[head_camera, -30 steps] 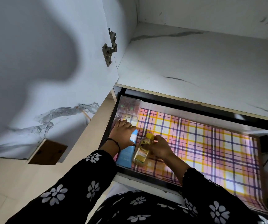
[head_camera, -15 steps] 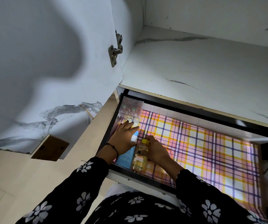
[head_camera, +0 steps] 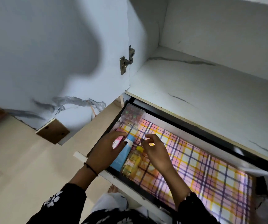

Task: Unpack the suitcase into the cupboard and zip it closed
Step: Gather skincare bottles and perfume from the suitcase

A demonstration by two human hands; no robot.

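Lifted off the yellow bottle (head_camera: 131,162) it gripped half a second ago, the right hand (head_camera: 156,152) now hangs just above it, fingers loosely curled and holding nothing. That bottle lies on the checked liner (head_camera: 210,172) at the near left end of the cupboard drawer (head_camera: 109,176), touching the blue tube (head_camera: 123,154) beside it. Earlier spread flat, the left hand (head_camera: 105,152) now pinches a pink tube (head_camera: 118,142) between thumb and fingers. Behind them, a clear box (head_camera: 132,114) sits unmoved in the far left corner.
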